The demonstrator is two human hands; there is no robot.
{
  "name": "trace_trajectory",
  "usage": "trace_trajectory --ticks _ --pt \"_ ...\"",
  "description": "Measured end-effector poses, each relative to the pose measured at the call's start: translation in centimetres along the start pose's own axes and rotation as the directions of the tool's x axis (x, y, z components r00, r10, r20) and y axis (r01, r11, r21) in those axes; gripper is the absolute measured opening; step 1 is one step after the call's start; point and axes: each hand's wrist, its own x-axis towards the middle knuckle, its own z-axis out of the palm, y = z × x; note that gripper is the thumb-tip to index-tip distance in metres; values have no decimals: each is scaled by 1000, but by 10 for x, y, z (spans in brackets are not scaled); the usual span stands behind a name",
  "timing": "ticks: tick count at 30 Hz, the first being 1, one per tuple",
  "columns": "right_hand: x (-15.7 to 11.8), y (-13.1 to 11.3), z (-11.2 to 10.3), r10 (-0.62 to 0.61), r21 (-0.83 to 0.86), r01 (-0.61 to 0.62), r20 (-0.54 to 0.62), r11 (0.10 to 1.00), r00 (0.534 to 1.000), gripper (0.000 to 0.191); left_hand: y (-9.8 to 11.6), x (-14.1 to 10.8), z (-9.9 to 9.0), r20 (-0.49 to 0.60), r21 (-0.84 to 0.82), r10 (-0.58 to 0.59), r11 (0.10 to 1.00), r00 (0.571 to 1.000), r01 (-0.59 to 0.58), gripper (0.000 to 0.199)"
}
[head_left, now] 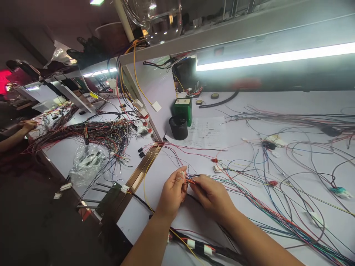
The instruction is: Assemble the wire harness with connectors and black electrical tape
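My left hand point(172, 191) is closed around a small pale connector point(183, 176) with several wires in it. Close beside it, my right hand point(211, 192) pinches the coloured wires point(190, 181) where they leave the connector. From there a long bundle of green, red and blue wires point(266, 207) runs off to the lower right. Below my hands lies a black-taped harness point(198, 246) with white labels. A red connector point(214, 160) and a white connector point(217, 168) rest on the table just beyond my right hand.
A black cup point(179, 128) and a green box point(185, 107) stand by the divider, near a printed sheet point(208, 129). Loose wires point(294, 147) spread over the right side. On the left bench lie a wire heap point(105, 135) and a plastic bag point(87, 164). A co-worker's hand point(29, 125) shows far left.
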Motion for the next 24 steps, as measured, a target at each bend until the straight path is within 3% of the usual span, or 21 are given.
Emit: trace_trajectory --ticks 5,15,24 --pt "0 -2 -1 -12 -12 12 -3 1000 1000 17 0 1 -1 -1 11 -18 1000 1000 18 60" --pt "1 -4 -3 67 49 -65 -36 997 997 21 -1 2 -6 102 -37 -33 999 994 37 49" --pt "-2 -3 -4 70 -21 -72 -64 997 995 23 -1 -1 -2 67 -45 16 999 998 -13 48"
